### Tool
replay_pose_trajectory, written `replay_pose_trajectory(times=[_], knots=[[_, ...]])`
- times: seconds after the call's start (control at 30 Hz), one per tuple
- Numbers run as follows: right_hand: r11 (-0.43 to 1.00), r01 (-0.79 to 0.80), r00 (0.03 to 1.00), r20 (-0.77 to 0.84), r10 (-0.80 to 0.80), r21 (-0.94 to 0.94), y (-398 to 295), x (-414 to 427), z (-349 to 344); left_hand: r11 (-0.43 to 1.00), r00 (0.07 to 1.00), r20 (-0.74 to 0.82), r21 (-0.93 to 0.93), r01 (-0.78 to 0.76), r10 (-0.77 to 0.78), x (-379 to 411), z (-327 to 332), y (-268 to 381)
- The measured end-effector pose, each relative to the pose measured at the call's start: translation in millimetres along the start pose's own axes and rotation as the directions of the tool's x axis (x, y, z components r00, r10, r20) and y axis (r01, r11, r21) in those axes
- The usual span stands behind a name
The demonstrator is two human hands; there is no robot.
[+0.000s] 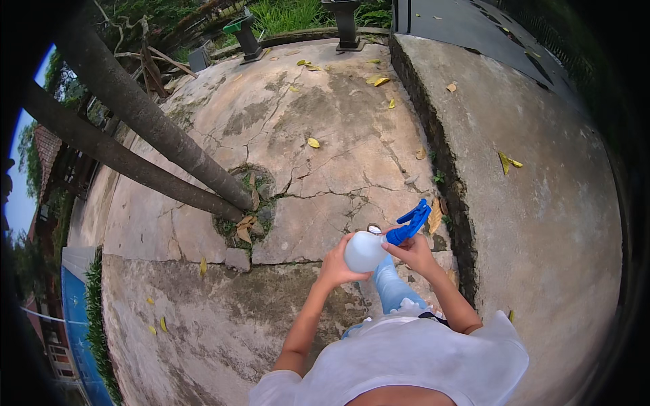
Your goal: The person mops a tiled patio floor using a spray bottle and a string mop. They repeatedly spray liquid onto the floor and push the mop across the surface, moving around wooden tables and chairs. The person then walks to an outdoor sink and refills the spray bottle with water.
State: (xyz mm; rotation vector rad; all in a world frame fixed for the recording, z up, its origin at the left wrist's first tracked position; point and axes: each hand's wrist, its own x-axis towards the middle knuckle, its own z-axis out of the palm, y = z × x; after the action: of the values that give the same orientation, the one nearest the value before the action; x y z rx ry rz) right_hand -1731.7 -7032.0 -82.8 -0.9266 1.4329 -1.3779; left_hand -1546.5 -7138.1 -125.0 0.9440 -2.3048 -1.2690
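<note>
A white spray bottle [363,252] is tilted between my hands, in front of my waist. My left hand [335,265] wraps around the side of its rounded body. At the bottle's neck, the fingers of my right hand [414,252] grip just below the blue trigger spray head [410,222], which points up and to the right. The far side of the body and some of my fingertips are hidden. Below the bottle shows a leg in light blue trousers [393,289].
Two leaning tree trunks [167,147] rise at the left from a hole in cracked concrete paving [325,172]. A raised concrete ledge [533,203] runs along the right. Dark pedestals [347,28] stand at the far end; a blue pool [78,325] lies far left.
</note>
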Motion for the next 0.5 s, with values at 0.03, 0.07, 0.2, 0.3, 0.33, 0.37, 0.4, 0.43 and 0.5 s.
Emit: replay_pose_trajectory(times=[0.03,0.07,0.2,0.3,0.33,0.37,0.4,0.43,0.5], knots=[[0.999,0.025,1.0,-0.005,-0.025,0.029,-1,33,-7,1.0,1.0,0.007,0.007,-0.02,0.02,35,-9,-6],[0.997,0.051,0.999,-0.008,-0.05,0.056,-2,67,-14,0.999,0.999,0.011,0.013,-0.038,0.038,68,-19,-11],[0.991,0.118,0.993,0.013,-0.119,0.059,-20,216,-51,0.996,0.997,-0.023,0.043,-0.075,0.076,211,-55,-24],[0.992,0.125,0.99,0.058,-0.126,0.021,-37,323,-68,0.998,0.997,-0.061,-0.041,-0.043,0.04,304,-83,-33],[0.992,0.121,0.989,0.079,-0.122,0.021,-47,357,-72,0.999,0.995,-0.091,-0.04,-0.035,0.031,335,-90,-37],[0.993,0.116,0.988,0.1,-0.118,0.022,-56,391,-79,0.999,0.993,-0.119,-0.039,-0.028,0.023,369,-98,-42],[0.991,0.125,0.987,0.108,-0.12,-0.039,-63,424,-86,0.999,0.99,-0.142,-0.04,-0.019,0.013,399,-105,-45],[0.991,0.128,0.986,0.113,-0.124,-0.029,-68,455,-91,0.999,0.99,-0.142,-0.044,0.001,-0.007,428,-115,-49],[0.989,0.148,0.983,0.115,-0.145,-0.025,-77,521,-100,0.998,0.989,-0.144,-0.06,0.016,-0.025,491,-135,-58]])
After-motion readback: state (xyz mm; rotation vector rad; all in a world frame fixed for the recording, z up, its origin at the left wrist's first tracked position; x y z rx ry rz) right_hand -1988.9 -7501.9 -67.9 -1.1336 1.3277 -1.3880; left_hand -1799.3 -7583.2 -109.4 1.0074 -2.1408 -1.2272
